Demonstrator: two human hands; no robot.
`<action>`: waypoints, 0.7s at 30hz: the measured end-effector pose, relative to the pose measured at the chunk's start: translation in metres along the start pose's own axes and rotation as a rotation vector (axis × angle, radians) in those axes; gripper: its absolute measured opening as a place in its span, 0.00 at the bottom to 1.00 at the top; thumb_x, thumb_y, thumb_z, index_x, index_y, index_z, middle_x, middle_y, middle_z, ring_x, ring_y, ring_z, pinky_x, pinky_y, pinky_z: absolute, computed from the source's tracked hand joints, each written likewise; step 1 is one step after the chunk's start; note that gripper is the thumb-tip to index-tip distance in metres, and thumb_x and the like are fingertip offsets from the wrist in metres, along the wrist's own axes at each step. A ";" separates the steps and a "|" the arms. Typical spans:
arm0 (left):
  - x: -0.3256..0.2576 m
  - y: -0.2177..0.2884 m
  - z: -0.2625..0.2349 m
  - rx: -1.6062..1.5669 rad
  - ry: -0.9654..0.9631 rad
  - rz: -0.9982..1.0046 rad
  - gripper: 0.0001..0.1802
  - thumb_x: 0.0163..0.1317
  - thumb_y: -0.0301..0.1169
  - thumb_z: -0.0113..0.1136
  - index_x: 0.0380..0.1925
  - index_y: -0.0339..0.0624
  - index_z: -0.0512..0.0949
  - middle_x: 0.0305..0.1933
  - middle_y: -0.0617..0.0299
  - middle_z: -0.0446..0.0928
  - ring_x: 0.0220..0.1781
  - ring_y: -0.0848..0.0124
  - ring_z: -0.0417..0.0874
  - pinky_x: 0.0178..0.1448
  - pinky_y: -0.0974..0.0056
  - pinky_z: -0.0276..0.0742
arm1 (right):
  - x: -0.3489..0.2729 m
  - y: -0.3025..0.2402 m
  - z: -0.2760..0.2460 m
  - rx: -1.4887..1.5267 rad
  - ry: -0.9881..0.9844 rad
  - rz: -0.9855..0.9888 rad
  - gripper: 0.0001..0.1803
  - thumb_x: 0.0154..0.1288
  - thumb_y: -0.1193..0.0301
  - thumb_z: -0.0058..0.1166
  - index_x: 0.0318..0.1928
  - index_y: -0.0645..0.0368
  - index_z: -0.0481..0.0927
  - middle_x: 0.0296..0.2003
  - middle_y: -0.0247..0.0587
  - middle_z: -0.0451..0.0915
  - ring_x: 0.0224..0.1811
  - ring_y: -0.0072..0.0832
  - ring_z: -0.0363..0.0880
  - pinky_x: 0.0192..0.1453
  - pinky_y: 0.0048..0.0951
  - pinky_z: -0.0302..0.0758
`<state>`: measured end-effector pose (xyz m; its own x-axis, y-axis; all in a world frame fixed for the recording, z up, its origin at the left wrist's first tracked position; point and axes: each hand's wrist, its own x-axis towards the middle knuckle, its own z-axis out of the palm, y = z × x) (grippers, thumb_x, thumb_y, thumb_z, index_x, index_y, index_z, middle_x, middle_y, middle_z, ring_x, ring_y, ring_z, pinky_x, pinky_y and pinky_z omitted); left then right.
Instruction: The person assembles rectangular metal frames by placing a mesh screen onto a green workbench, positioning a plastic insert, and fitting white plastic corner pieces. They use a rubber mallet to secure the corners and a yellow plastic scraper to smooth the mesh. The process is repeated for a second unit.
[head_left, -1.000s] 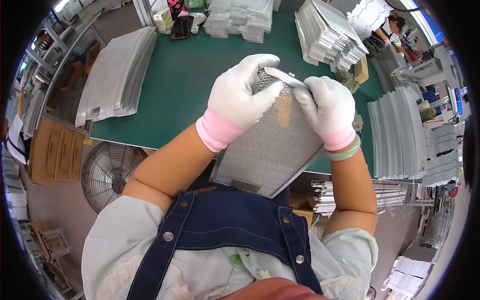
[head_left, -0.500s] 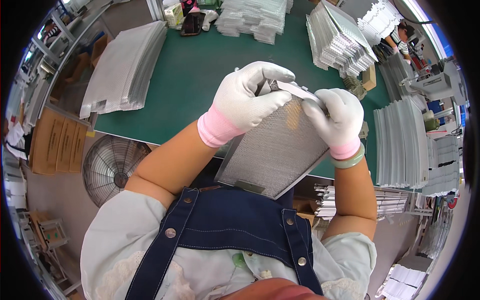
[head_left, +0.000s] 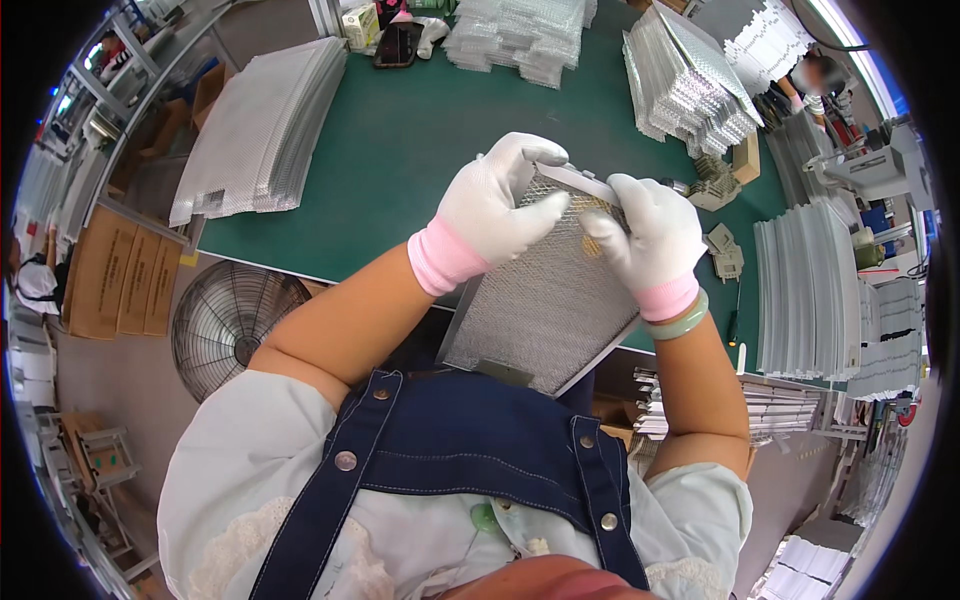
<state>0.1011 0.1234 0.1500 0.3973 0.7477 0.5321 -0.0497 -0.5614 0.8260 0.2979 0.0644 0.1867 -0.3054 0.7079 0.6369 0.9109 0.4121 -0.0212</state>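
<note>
A flat mesh filter panel (head_left: 550, 310) with a thin grey metal frame tilts over the near edge of the table, its lower end against my apron. Along its far end runs a pale frame strip (head_left: 580, 183). My left hand (head_left: 490, 200), in a white glove with a pink cuff, grips the left corner of that end, fingers curled and thumb on the mesh side. My right hand (head_left: 652, 235), gloved alike, closes round the strip's right end, thumb over the mesh. Its other fingertips are hidden behind the panel. A small dark plate (head_left: 503, 373) shows at the lower end.
Stacks of mesh sheets stand on the green table (head_left: 400, 140): left stack (head_left: 265, 130), back stack (head_left: 515, 40), right stack (head_left: 690, 80). Pale frame strips (head_left: 805, 290) stand at right, near small grey fittings (head_left: 725, 255) and a screwdriver (head_left: 735, 325). A fan (head_left: 240, 325) stands below left.
Both hands and the panel's far end have come slightly nearer to me. My right hand has shifted left along the end strip. Small fittings and the screwdriver now show beside it.
</note>
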 end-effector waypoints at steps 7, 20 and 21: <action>-0.016 -0.007 0.010 0.008 0.229 0.107 0.24 0.69 0.30 0.57 0.62 0.31 0.66 0.62 0.45 0.75 0.59 0.61 0.82 0.61 0.59 0.76 | 0.011 -0.005 -0.009 0.015 0.013 0.046 0.15 0.65 0.58 0.60 0.30 0.55 0.76 0.21 0.41 0.73 0.25 0.41 0.77 0.29 0.40 0.71; 0.061 0.121 0.015 0.774 -0.148 0.890 0.22 0.65 0.50 0.59 0.44 0.41 0.78 0.42 0.55 0.79 0.47 0.54 0.83 0.56 0.53 0.77 | -0.035 -0.033 -0.043 0.615 0.624 0.350 0.11 0.76 0.69 0.46 0.48 0.65 0.76 0.34 0.28 0.75 0.32 0.15 0.67 0.36 0.20 0.67; 0.068 0.119 0.022 0.773 -0.183 0.951 0.23 0.63 0.51 0.60 0.43 0.41 0.78 0.41 0.55 0.78 0.47 0.54 0.82 0.57 0.52 0.77 | -0.058 -0.027 -0.015 0.713 0.582 0.290 0.12 0.76 0.69 0.47 0.48 0.66 0.76 0.35 0.29 0.76 0.34 0.17 0.71 0.38 0.23 0.70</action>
<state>0.1419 0.0998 0.2802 0.6244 -0.0973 0.7751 0.1401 -0.9622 -0.2337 0.2950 0.0039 0.1616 0.2651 0.5205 0.8117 0.4884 0.6533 -0.5785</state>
